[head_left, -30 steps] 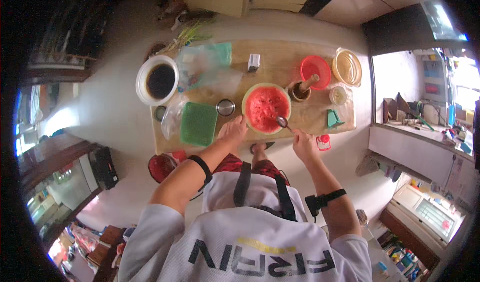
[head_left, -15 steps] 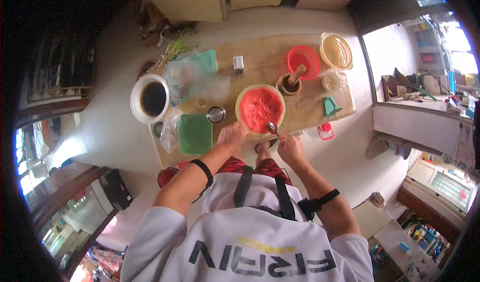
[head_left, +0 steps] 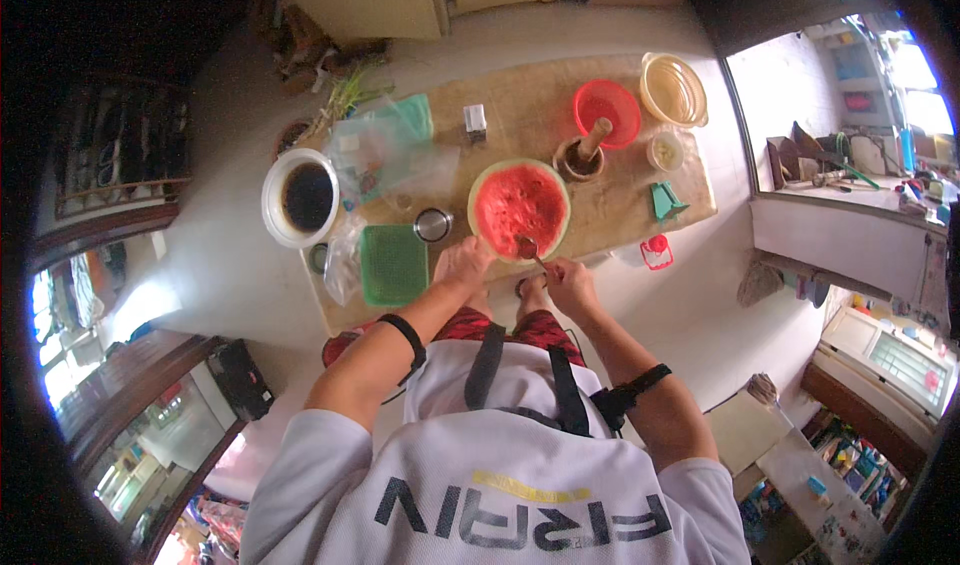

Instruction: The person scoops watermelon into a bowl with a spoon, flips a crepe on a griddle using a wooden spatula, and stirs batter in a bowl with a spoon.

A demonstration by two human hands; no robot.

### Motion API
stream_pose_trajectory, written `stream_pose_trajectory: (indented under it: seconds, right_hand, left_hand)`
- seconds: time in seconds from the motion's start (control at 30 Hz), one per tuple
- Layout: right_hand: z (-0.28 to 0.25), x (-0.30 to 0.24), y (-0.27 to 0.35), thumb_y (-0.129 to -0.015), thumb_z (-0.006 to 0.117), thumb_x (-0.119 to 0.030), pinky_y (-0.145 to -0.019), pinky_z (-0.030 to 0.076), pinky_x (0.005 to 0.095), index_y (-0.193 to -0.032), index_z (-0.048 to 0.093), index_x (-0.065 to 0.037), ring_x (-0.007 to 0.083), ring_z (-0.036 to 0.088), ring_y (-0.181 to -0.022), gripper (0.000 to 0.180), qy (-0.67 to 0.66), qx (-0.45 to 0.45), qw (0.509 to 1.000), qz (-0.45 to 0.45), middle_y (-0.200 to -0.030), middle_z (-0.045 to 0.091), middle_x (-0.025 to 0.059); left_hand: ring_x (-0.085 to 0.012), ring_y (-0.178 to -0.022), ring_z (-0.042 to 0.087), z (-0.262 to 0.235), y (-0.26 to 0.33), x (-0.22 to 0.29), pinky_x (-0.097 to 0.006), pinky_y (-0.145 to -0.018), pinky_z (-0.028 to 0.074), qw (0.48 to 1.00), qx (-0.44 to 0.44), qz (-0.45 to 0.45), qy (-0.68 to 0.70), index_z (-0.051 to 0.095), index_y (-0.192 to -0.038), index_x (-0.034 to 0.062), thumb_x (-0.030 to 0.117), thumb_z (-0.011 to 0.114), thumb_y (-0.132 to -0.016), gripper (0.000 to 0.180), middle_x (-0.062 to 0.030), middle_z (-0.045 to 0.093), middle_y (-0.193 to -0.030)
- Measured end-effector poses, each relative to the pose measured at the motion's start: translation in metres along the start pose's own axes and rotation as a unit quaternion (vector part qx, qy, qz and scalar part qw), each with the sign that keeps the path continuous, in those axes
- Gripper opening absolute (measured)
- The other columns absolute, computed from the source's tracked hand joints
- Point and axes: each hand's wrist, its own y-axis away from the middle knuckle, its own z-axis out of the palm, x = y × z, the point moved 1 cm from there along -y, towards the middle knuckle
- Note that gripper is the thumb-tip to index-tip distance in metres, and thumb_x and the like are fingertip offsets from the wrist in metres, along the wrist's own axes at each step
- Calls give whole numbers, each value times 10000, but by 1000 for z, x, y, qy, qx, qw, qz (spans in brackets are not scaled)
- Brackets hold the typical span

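Note:
A halved watermelon (head_left: 519, 205) rests near the front edge of the table, its hollowed red flesh facing up inside a pale rim. At the rim's near left side, my left hand (head_left: 464, 264) is closed on the melon, its fingertips partly hidden. My right hand (head_left: 571, 288) grips the handle of a metal spoon (head_left: 526, 247), whose bowl dips into the flesh by the near rim. Left of the melon stands a round steel container (head_left: 432, 226), with a green basket (head_left: 393, 265) beside it.
A white basin of dark liquid (head_left: 306, 198) and plastic bags (head_left: 345, 255) occupy the table's left. Rightward stand a mortar with a pestle (head_left: 578, 162), a red basin (head_left: 607, 115), a cream colander (head_left: 672, 91), a small tub (head_left: 664, 152) and a green plastic piece (head_left: 666, 202).
The spoon's bowl has moved left and down into the melon flesh, and my right hand has shifted slightly left. My left hand stays at the rim.

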Motion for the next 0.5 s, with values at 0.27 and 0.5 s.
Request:
stream_pose_trajectory:
  seconds: [0.27, 0.5]
  right_hand:
    - [11, 16, -16, -829, 575, -94, -509, 470, 301, -866, 662, -4, 147, 614, -559, 130, -51, 4, 998, -31, -650, 642, 112]
    - [19, 16, -20, -882, 555, -104, -434, 385, 236, -941, 647, 29, 96, 525, -519, 172, -236, -56, 967, 78, -660, 604, 48]
  left_hand:
    - [-324, -669, 608, 2, -2, -4, -433, -558, 495, 997, -29, -74, -10, 553, -896, 49, 321, 695, -746, 342, -109, 570, -773]
    - [-322, -692, 604, 8, -1, -5, -435, -566, 490, 996, -32, -85, 17, 552, -894, 41, 324, 697, -744, 352, -105, 574, -785]
